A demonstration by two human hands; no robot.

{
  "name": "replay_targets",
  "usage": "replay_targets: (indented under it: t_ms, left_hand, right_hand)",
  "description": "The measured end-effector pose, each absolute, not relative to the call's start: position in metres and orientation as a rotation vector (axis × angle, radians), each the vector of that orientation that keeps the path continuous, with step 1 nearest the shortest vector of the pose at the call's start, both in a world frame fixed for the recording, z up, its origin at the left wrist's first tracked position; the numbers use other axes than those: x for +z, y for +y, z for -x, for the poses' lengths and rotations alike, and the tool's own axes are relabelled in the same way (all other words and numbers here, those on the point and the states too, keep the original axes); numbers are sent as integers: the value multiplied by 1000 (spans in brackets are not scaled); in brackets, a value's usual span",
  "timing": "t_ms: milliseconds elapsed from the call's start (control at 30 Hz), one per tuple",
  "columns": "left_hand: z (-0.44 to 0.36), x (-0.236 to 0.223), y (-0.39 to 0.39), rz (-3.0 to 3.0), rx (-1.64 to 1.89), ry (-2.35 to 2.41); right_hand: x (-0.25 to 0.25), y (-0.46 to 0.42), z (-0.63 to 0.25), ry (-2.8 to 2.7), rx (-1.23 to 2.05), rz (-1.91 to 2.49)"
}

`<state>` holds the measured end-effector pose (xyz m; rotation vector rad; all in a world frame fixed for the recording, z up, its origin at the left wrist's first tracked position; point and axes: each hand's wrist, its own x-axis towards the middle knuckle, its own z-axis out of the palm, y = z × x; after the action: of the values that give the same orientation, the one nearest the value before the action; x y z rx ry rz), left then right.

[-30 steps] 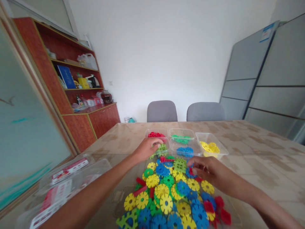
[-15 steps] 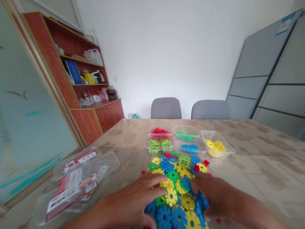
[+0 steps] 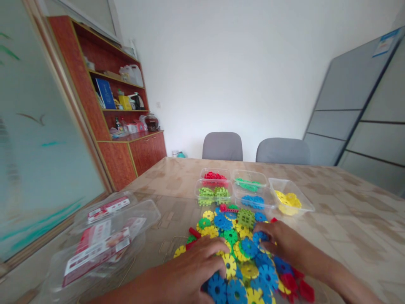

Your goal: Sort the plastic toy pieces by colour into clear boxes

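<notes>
Left hand (image 3: 202, 261), lower centre of frame: fingers spread and loosely bent over the left side of the mixed pile of plastic pieces (image 3: 242, 249), gripping nothing that I can see. Right hand (image 3: 281, 240), right of lower centre: fingers half curled at the pile's right edge, tips by a blue disc (image 3: 260, 237); can't tell if it's gripped. Pile fills the lower centre. Just behind it, clear tubs (image 3: 305, 202) hold red bits (image 3: 215, 177), lime squares (image 3: 214, 194), green pieces (image 3: 248, 184), blue discs (image 3: 252, 202), yellow discs (image 3: 288, 199). Labelled lids (image 3: 147, 211) overlap, lower left.
</notes>
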<state>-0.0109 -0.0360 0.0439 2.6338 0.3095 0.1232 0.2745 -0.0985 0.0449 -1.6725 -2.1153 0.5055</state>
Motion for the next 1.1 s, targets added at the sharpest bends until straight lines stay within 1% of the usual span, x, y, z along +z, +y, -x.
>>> replay_targets:
  t_ms: [67,200,333,533,600,700,833,1000,1100]
  left_hand:
    - [12,43,-35,-2636,153,293]
    - [17,46,-33,-2643,118,277]
    - [20,51,-33,-2648,116,321]
    - [6,50,-30,-2753,273,327]
    - [4,52,-29,-2792,282,365]
    - [4,55,-31,-2839,251,413]
    - [7,59,-40,-2803,93,412]
    - [12,55,-45,-2653,-5,470]
    - [15,50,-43,-2592,-39,483]
  right_hand:
    - [40,-94,-274,-2117,505,1644]
    - [35,-92,-265,-2133,610,1534]
    - [30,-94,-258,-2139,572,1535]
    - [21,-92,-261,-2103,543,1565]
    - [21,-90,-261,-2058,584,1551]
    - [26,-90,-264,-2006,710,1517]
    - [42,-94,-273,-1992,776,1534]
    - [62,-106,-283,-2101,937,1543]
    - [70,-112,-280,-2162,960,1617]
